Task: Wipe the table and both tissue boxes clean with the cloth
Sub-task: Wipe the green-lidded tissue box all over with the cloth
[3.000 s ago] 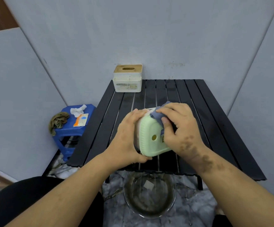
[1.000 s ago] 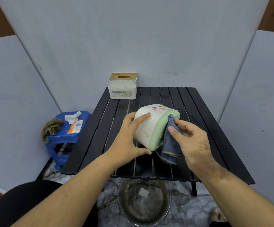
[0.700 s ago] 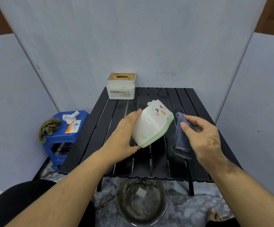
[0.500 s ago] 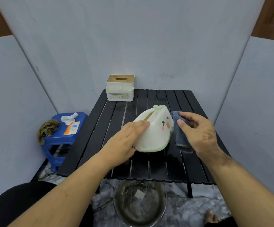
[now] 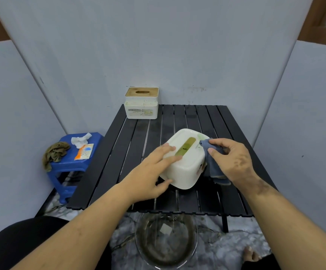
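Grey partition walls behind, black slatted table (image 5: 179, 117) filling mid-frame. Steadying white tissue box (image 5: 185, 168) with left hand (image 5: 150, 172), fingers flat on lid, thumb under near side. Pinching blue cloth (image 5: 212, 164) in right hand (image 5: 232, 160) against box's right edge; best keeping box braced, wiping seams

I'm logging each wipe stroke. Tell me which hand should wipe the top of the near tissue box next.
Right. The right hand already pinches the blue cloth against the white tissue box's right edge, beside its slot. The left hand lies on the box, steadying it, and holds no cloth.
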Motion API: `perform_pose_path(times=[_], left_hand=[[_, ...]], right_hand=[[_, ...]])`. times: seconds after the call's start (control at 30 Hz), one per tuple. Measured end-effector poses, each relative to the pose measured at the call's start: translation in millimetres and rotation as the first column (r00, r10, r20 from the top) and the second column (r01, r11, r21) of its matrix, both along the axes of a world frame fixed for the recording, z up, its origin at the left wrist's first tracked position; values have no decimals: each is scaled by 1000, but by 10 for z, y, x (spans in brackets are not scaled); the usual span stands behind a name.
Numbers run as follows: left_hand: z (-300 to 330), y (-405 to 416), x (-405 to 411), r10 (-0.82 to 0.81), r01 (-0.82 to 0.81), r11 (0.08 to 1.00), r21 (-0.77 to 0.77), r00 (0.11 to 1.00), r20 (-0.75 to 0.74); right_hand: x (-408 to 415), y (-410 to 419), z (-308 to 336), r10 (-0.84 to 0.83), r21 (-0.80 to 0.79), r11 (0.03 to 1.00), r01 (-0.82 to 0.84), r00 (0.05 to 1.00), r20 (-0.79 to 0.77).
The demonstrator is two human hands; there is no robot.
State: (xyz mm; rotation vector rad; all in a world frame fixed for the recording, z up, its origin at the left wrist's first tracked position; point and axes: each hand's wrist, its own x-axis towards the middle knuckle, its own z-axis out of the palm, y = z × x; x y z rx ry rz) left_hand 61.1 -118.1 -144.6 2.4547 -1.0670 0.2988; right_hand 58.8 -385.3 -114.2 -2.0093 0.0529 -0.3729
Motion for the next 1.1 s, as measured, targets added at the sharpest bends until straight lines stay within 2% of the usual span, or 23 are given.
perform_pose_path(times=[0.1, 0.3, 0.37, 0.5, 0.57, 0.67, 0.8, 0.97, 1.03, 1.1], left_hand=[[8, -50, -18, 132, -147, 980, -137, 985, -111], [35, -383, -198, 231, -221, 949, -223, 973, 16], [74, -480, -260, 193, -190, 959, -208, 981, -6], [194, -493, -282, -62, 25, 959, -282, 990, -123], [219, -441, -198, -47, -4, 952, -307, 986, -158], [224, -389, -29, 76, -131, 966, -221, 967, -242], [213, -574, -36, 244, -256, 962, -95, 962, -120], [260, -640, -66, 139, -143, 985, -96, 989, -45], [285, -551, -31, 175, -204, 968, -148, 967, -187], [280, -486, -21, 199, -305, 931, -200, 884, -422]], right_hand=[[-36, 10, 35, -3, 2, 1000, 3, 1000, -29], [-227, 56, 42, 19, 52, 999, -14, 995, -102], [-290, -8, 42, -16, 57, 998, 22, 996, -87], [-399, -176, 58, -137, 19, 990, 139, 987, -88], [-492, -197, 84, -176, 42, 983, 179, 982, -70], [-682, -120, 73, -176, 37, 984, 175, 984, 9], [-814, -20, -25, -221, -78, 971, 228, 972, 84], [-766, -122, -62, -330, 77, 943, 324, 939, 100], [-800, -76, -98, -340, 89, 939, 333, 936, 88], [-869, 39, -133, -301, 53, 953, 300, 954, 15]])
